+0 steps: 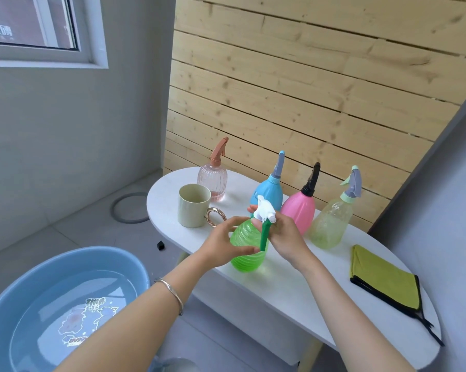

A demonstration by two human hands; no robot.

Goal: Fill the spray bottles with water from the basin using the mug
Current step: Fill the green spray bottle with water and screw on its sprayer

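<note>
A green ribbed spray bottle (246, 260) stands on the white oval table (293, 288). My left hand (223, 242) grips its body. My right hand (285, 234) holds its white spray head (265, 212) with the green trigger hanging down. A pale green mug (194, 209) with a gold ring handle stands just left of the bottle. Behind are a clear pink bottle (213, 183), a blue bottle (270, 193), a pink bottle with a black head (300, 210) and a clear yellowish bottle (331, 224). The blue basin (62, 304), holding water, sits on the floor at lower left.
A folded yellow-green cloth (384, 281) with black edging lies on the table's right end. A wooden slat wall rises behind the table. A grey ring (130, 209) and a small black object (160, 245) lie on the tiled floor.
</note>
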